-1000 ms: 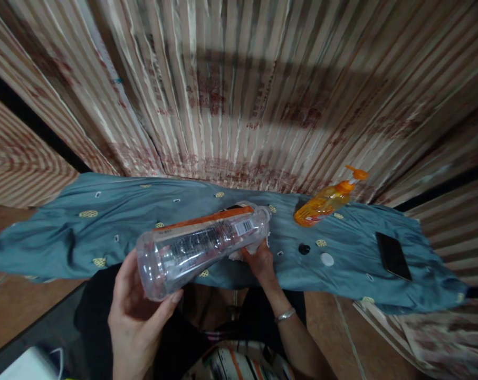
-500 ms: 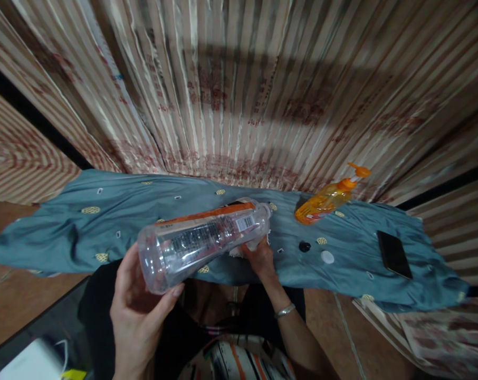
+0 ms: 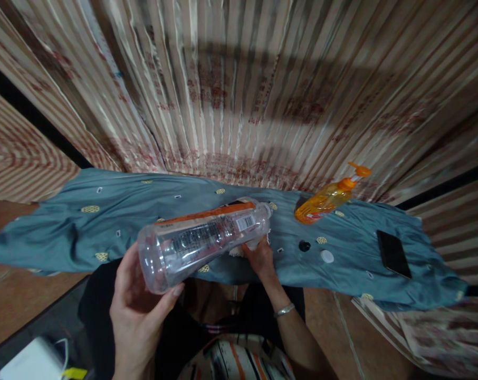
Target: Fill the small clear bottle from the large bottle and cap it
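A clear bottle (image 3: 207,244) was tilted over the near edge of the surface (image 3: 132,200), base held in the left hand (image 3: 138,316); what the right hand (image 3: 261,259) gripped near its neck could not be told. Orange liquid (image 3: 308,213) showed in a pump bottle (image 3: 328,198) by the far edge, before striped curtains (image 3: 239,126)

I notice the view shifts slightly; more of the white box (image 3: 30,362) at lower left is visible; also more of the yellow strip (image 3: 75,374) beside it.

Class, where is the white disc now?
In the head view, the white disc lies right of centre on the cloth, beside the black piece.
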Motion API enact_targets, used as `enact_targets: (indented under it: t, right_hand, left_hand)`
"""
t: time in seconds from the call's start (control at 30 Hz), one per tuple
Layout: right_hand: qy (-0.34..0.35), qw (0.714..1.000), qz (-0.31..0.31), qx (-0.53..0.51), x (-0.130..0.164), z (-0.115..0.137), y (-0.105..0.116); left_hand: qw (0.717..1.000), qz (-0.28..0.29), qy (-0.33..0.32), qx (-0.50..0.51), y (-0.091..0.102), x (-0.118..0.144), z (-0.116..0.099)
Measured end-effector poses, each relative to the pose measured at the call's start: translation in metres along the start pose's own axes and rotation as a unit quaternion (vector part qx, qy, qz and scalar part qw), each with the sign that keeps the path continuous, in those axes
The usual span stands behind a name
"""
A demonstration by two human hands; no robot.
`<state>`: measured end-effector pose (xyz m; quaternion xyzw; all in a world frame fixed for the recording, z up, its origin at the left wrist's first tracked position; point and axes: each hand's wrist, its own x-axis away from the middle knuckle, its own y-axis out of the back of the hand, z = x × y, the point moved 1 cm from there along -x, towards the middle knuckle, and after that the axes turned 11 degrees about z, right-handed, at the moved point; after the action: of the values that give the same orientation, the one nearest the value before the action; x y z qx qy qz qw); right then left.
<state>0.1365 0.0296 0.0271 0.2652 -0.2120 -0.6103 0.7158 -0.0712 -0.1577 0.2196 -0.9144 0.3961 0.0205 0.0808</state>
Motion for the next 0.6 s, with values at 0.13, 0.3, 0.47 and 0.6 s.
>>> enact_targets:
  t: [0.13,0.3,0.47,0.6]
  right_hand:
    - [-0.01,1.0,0.007,0.004,0.0003,-0.0006,0.0005]
    - [-0.015,1.0,0.009,0.013,0.0005,0.001,-0.0002]
    - [-0.006,1.0,0.005,0.024,0.0,0.002,-0.0001]
    - [-0.006,1.0,-0.003,0.022,0.0003,0.0018,-0.0001]
  left_hand:
    - [1.0,0.002,0.005,-0.006,0.0003,0.0003,0.0007]
    - [1.0,-0.001,0.002,0.001,-0.0003,0.0004,-0.0003]
    - [1.0,-0.005,-0.005,-0.003,-0.0004,0.001,0.0006]
    - [1.0,0.004,-0.013,-0.01,0.0038,-0.001,0.0049]
